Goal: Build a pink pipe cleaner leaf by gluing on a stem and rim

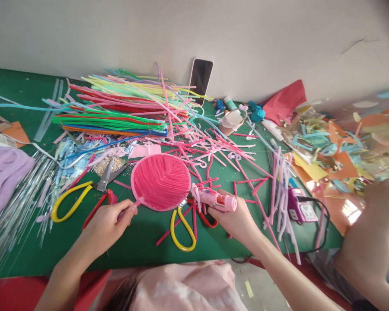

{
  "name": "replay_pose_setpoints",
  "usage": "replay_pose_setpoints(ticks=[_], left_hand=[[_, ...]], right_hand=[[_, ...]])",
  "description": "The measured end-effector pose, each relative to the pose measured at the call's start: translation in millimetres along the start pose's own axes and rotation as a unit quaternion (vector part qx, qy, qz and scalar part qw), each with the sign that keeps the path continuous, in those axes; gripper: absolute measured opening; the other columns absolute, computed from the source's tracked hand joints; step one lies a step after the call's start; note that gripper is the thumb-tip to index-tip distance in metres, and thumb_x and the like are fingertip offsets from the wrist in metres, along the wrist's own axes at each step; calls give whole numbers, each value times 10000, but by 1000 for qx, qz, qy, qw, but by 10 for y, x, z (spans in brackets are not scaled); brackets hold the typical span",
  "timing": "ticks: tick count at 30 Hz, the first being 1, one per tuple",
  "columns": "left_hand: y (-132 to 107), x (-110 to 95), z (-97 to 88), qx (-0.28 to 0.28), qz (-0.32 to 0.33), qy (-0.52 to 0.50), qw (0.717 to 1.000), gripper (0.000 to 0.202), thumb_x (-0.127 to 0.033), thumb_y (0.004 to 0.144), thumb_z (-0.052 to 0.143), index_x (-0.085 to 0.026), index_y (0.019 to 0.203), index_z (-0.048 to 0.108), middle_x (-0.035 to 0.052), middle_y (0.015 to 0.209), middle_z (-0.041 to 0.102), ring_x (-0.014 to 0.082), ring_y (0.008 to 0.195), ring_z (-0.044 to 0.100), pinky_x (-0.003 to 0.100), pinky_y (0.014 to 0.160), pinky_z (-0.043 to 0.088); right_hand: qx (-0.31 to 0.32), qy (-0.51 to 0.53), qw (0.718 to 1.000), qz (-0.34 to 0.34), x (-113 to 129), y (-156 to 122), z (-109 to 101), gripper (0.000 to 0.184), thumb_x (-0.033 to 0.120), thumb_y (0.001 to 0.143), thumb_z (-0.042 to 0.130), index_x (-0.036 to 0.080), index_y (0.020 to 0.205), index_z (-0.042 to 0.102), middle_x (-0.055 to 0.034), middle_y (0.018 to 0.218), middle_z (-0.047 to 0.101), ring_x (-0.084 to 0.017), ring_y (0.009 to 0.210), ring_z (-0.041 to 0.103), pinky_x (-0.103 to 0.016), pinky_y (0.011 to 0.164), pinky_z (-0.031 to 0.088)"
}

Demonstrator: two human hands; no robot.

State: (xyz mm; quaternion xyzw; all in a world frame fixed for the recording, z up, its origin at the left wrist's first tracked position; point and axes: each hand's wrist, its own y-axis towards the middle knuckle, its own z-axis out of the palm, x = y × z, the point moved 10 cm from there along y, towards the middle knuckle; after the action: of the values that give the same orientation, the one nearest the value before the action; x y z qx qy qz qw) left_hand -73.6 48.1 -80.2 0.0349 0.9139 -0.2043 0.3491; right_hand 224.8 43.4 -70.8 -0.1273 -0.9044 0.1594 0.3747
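Note:
My left hand (112, 218) pinches the short stem of a round, fan-shaped piece (162, 181), filled with rows of dark pink pipe cleaners and edged in lighter pink. In my right hand (235, 220) is a pink glue gun (215, 198), its nozzle end close to the piece's right edge; whether it touches I cannot tell. Yellow-handled scissors (70, 201) lie open to the left, partly behind my left hand. Below the piece's lower right rim another pair of scissors (183, 231), with yellow and red handles, is partly covered. Cut pink pipe cleaners (210, 151) are strewn behind.
Bundles of coloured pipe cleaners (123, 108) fill the back of the green table (129, 250). A phone (201, 77) leans on the wall. To the right are a purple power adapter (301, 207) with a black cable, paper scraps (337, 147) and another person's arm (369, 237).

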Motion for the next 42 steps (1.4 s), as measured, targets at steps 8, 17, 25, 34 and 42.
replay_pose_setpoints(ticks=[8,17,25,34,42], left_hand=[[8,17,26,11,-12,6,1000,388,-515,891,394,-227,717,587,-26,564,612,152,513,591,236,531,389],[3,40,20,4,-10,8,1000,387,-512,888,399,-226,715,595,-27,548,617,146,481,567,239,514,378],[7,36,25,4,-6,7,1000,398,-521,892,393,-227,708,588,-32,536,600,144,470,566,241,509,370],[-1,20,30,11,-7,21,1000,411,-524,903,366,-219,724,575,-28,544,593,145,476,554,254,517,350],[-11,29,42,10,-3,25,1000,413,-517,918,360,-215,740,578,-36,533,578,134,451,500,256,500,314]], right_hand=[[8,-6,1000,-18,17,-36,46,171,244,686,571,229,634,409,69,529,447,-98,479,371,-223,442,271],[4,-49,998,-35,75,-60,38,235,255,690,580,231,602,364,70,505,431,-97,470,361,-221,443,280],[14,-54,998,-26,105,-94,74,231,222,674,566,232,593,350,75,485,418,-95,459,351,-228,443,270],[58,-3,998,-40,165,-147,128,182,219,683,562,228,626,390,71,532,437,-100,505,364,-230,467,275],[85,49,994,-47,186,-165,182,217,254,696,612,221,641,404,75,559,437,-92,529,363,-222,473,272]])
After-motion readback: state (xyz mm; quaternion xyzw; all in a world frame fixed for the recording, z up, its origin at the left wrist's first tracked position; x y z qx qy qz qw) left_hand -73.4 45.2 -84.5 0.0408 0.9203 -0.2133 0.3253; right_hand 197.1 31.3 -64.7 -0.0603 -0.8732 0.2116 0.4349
